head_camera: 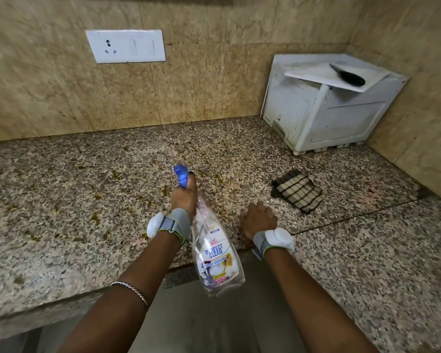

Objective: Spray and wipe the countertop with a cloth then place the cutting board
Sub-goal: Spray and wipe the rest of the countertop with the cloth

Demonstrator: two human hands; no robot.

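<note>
A: Countertop (87,200)?
B: Speckled granite in grey, black and pinkish flecks. Ochre-brown blotches scattered over the left stretch.
A: Cloth (299,191)?
B: Beige check, dark brown grid lines.
A: Spray bottle (218,256)?
B: Clear body, blue trigger head, white-and-blue label, yellow band low down.
A: Far corner?
B: White rack (329,118), white cutting board (313,72), black knife (351,79). Wall tiles (201,72) mottled tan. Switch plate (125,45) white. Wristbands (175,222) grey with white pods.

The speckled granite surface (61,238) (spotted with yellow-brown stains (116,175)) carries 1 folded checked cloth (299,191) and 1 white corner rack (341,123).
</note>
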